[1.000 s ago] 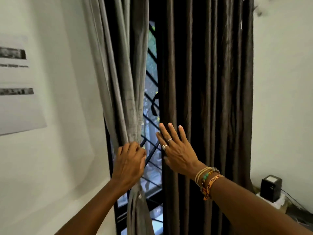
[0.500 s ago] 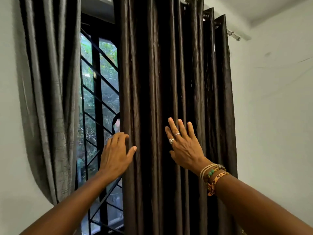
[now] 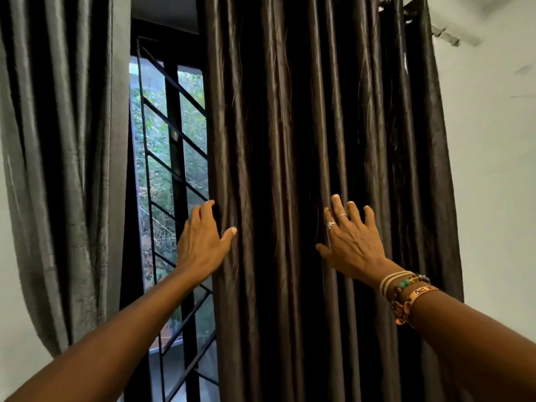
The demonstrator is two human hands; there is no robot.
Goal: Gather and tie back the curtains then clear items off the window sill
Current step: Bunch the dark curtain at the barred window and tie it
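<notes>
Head view puts you at the gathering step, working on the dark brown curtain, which hangs spread over the right part of the window from the curtain rod at top right. Your left hand has its grip on that curtain's inner edge, with the fingers curled behind the hem and the thumb on the front. Your right hand has a wide grip, fingers spread flat on the folds further right, holding nothing. The grey curtain hangs at the left and narrows toward its lower part as if bunched, though no tie shows on it. The next move, as I judge it, is to carry the hem across toward your right hand, stacking the folds, then close the right hand round the bundle. You will also need a tie-back, and none is in sight. The hem lies just in front of the window grille, so keep your left fingers off the bars. Beyond the curtain's outer edge there is bare wall, which leaves room for the bundle to go that way. The bracelets on your right wrist sit near the fabric and could catch a fold. The window sill is below the frame, so I cannot tell what lies on it.
</notes>
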